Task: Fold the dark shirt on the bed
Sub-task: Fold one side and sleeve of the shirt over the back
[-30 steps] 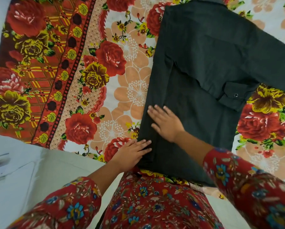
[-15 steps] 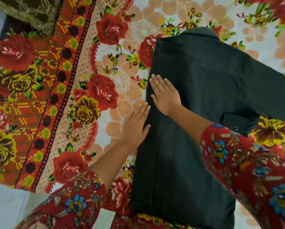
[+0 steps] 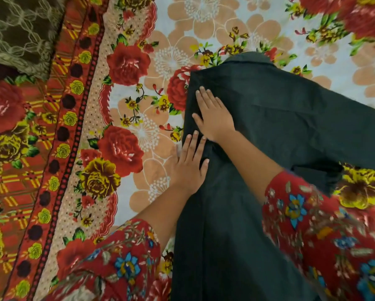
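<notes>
The dark shirt lies flat on the bed, collar at the far end, its left side folded inward into a straight edge. One sleeve stretches out to the right, with its cuff partly behind my right arm. My right hand presses flat on the shirt near the shoulder, fingers straight. My left hand lies flat just below it, on the folded left edge, partly on the bedsheet.
The floral bedsheet with red roses covers the bed. A dark brown patterned cloth lies at the far left corner. My red floral sleeves fill the bottom of the view.
Both hands have slid up the shirt's folded left edge, from near the hem toward the shoulder, staying flat. The view has moved up the bed with them.
</notes>
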